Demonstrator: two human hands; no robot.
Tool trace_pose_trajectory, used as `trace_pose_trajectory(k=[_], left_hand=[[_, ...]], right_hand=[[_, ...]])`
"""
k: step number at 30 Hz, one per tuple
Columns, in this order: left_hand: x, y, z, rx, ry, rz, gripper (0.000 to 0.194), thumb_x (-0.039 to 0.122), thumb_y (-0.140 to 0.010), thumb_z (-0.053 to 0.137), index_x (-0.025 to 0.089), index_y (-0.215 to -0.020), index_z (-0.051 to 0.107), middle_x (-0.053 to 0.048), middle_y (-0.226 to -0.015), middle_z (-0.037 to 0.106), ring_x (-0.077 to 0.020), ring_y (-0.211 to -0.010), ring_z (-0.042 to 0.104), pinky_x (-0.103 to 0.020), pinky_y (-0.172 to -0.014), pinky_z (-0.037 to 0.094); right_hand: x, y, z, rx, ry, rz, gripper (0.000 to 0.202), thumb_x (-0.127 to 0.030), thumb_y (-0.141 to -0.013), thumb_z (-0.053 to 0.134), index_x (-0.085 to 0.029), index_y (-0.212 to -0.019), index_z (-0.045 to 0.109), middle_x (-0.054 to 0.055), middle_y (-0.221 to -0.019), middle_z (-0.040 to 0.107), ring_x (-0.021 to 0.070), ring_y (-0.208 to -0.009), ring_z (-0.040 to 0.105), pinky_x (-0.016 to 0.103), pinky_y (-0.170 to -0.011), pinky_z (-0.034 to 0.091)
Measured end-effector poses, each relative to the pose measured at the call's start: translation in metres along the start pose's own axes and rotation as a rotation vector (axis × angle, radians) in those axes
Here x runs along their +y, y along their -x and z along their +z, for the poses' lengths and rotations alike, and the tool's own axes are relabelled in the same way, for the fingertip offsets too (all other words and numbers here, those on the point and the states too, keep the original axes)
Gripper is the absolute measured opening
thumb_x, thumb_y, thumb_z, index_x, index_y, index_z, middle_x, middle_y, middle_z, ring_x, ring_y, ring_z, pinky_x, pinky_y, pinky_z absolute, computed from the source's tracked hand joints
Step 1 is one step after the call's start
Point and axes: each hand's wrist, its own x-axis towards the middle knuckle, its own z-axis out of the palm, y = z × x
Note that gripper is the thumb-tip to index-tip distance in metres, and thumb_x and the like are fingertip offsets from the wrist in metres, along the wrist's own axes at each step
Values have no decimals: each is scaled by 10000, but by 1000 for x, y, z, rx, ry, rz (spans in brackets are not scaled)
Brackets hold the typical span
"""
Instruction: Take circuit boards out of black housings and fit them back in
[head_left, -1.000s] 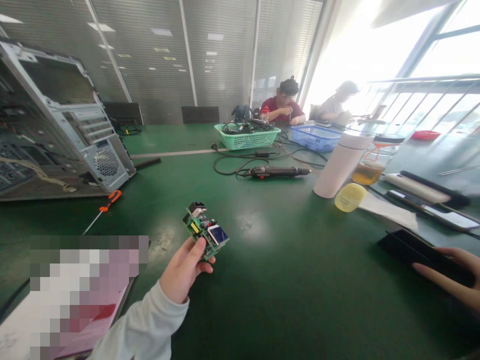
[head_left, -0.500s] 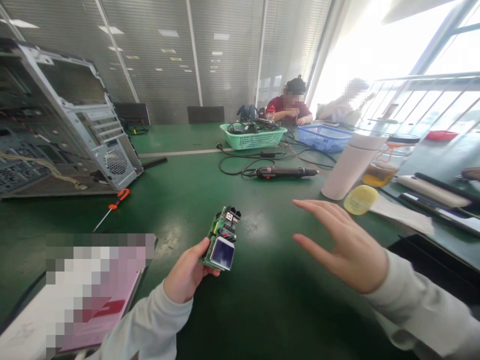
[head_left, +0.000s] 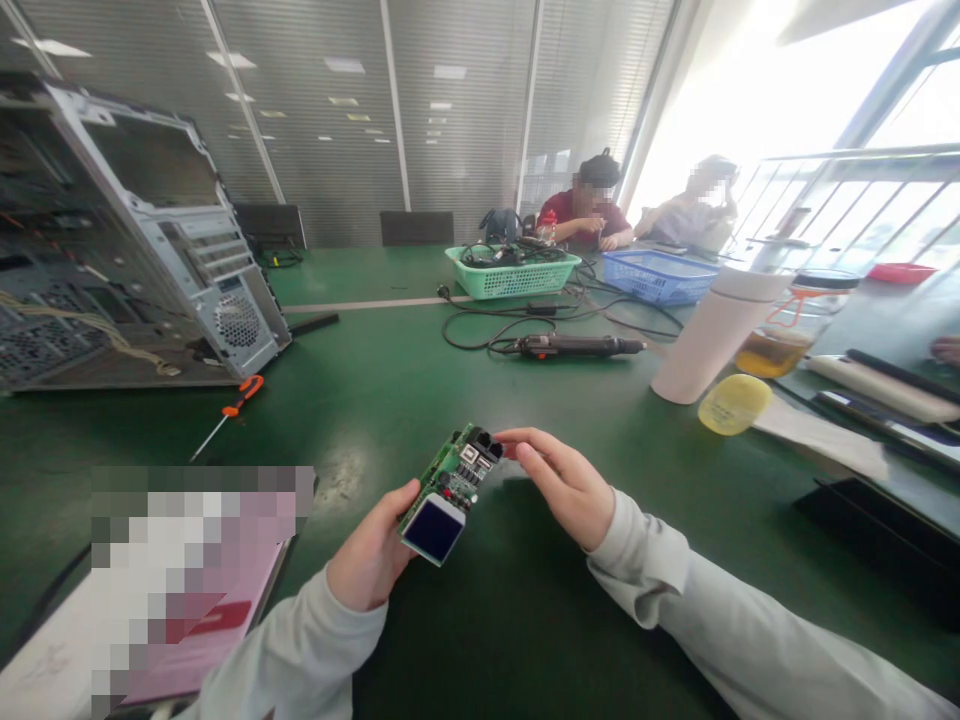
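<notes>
From the head camera, the person's left hand (head_left: pixel 371 555) is gripping the near end of a small green circuit board (head_left: pixel 450 490), fingers curled under it and the thumb lying along its edge. The board is being held tilted above the green table (head_left: pixel 525 620), in front of the person's chest, its dark square screen facing up at the near end. The right hand (head_left: pixel 562 482) is pinching the far end of the board, fingertips closing on the black connector there.

An open computer case (head_left: pixel 127 250) is lying on the table at the left, with an orange-handled screwdriver (head_left: pixel 229 415) just in front of it. Further back an electric screwdriver (head_left: pixel 574 346) is lying among cables, near a green basket (head_left: pixel 514 275) and a blue basket (head_left: pixel 652 277). A white tumbler (head_left: pixel 709 335) is standing at the right beside a yellow lid (head_left: pixel 733 404). Two people are sitting at the far end.
</notes>
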Motion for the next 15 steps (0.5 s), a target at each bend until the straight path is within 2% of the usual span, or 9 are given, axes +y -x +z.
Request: trace_pose_trajectory(k=[3,5,7,11,15], left_hand=[[-5,-4,-3,2,-72,31,318,442,-704,732,135,-784,751,-68,-683,738,-206,-657,669,-285,-622,523],[-8,-5,-5,12,-134,65,415,477,-626,787,135,-857,744,-71,-709,746,-205,-642,672,-277,-596,518],[-9,-4,-4,4,-212,86,428,456,-608,811,144,-890,735,-66,-715,748,-194,-631,670,-266,-591,512],[-9,2,4,27,-341,190,273,337,-645,806,176,-853,730,-40,-732,739,-189,-668,660,-270,-645,516],[-10,6,11,120,-435,307,267,232,-609,811,182,-850,708,-27,-747,724,-196,-702,654,-271,-667,520]], right_hand=[[-1,0,3,-27,-83,43,483,-521,-955,316,-147,-1090,590,89,-939,634,194,-857,596,333,-765,497],[-3,0,3,-44,-126,58,545,-573,-947,291,-140,-1087,592,86,-916,628,185,-811,594,317,-720,502],[-4,2,2,-54,-146,51,562,-592,-946,276,-151,-1094,591,81,-917,624,181,-811,590,316,-725,493],[-8,7,-4,-97,-34,-86,495,-544,-972,288,-187,-1173,565,80,-975,621,188,-888,579,339,-808,461],[-13,9,-6,-198,172,-277,503,-562,-935,417,-165,-1215,548,104,-1015,612,220,-934,560,366,-827,452]])
